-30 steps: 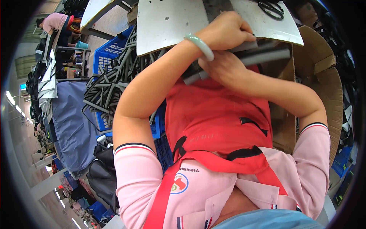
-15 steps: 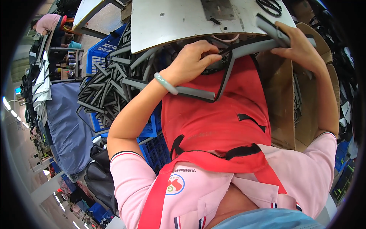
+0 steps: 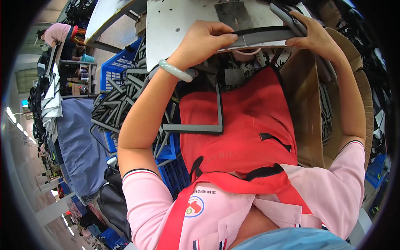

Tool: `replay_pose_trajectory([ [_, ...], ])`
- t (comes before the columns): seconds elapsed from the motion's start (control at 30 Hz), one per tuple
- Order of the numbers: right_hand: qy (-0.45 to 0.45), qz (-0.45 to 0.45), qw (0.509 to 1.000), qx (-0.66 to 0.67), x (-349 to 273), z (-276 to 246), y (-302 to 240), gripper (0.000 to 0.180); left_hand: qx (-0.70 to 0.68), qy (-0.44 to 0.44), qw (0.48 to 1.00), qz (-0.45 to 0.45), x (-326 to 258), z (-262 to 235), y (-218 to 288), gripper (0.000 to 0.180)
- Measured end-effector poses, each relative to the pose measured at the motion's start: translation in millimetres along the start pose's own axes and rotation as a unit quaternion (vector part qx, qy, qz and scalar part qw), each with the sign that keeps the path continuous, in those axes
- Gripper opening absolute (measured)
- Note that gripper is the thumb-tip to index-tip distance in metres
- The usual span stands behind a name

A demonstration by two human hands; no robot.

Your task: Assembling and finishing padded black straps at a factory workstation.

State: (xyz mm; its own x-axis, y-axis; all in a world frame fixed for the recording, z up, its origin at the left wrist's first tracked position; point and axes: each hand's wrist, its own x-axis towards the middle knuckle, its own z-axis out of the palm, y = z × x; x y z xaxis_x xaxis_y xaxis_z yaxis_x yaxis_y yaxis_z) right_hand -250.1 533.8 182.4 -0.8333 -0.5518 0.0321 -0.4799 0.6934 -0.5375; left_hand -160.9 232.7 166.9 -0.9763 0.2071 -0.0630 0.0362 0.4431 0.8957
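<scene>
My left hand (image 3: 205,41), a pale bangle (image 3: 175,71) on its wrist, pinches the left end of a grey strip with black edging (image 3: 266,36) between thumb and fingers. My right hand (image 3: 312,36) is closed round the strip's other end, along with a second grey piece (image 3: 287,18) that sticks up to the left. The strip runs almost level over the table's near edge. Below my left hand an L-shaped grey and black strip (image 3: 193,128) hangs in front of the red apron (image 3: 241,112). Its upper end is hidden behind my wrist.
A white table (image 3: 166,25) with a metal plate (image 3: 231,16) stands ahead. To the left, a blue crate (image 3: 118,66) overflows with grey strips (image 3: 110,104). On the right is an open cardboard box (image 3: 302,108) holding more strips. Another person (image 3: 57,34) bends over far left.
Both hands have moved up and forward over the table edge with the strip, which is straighter now. The L-shaped piece hangs lower and squarer below my left wrist.
</scene>
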Motion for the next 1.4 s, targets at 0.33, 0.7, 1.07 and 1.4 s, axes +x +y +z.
replay_pose_trajectory([
  [0.33,0.037,-0.028,0.994,-0.103,35,-27,-6,0.085,0.037,0.107,0.991,0.068,50,-11,-5,0.029],
  [0.7,0.005,0.021,1.000,-0.009,46,-34,-13,0.088,0.016,0.117,0.991,0.070,69,-15,-6,0.025],
  [1.07,0.051,0.018,0.998,-0.018,40,-35,-7,0.086,-0.155,0.144,0.977,-0.027,77,-20,-3,0.021],
  [1.4,0.141,-0.445,0.864,-0.191,-15,122,-98,0.019,0.112,0.003,0.993,0.041,48,23,4,0.022],
])
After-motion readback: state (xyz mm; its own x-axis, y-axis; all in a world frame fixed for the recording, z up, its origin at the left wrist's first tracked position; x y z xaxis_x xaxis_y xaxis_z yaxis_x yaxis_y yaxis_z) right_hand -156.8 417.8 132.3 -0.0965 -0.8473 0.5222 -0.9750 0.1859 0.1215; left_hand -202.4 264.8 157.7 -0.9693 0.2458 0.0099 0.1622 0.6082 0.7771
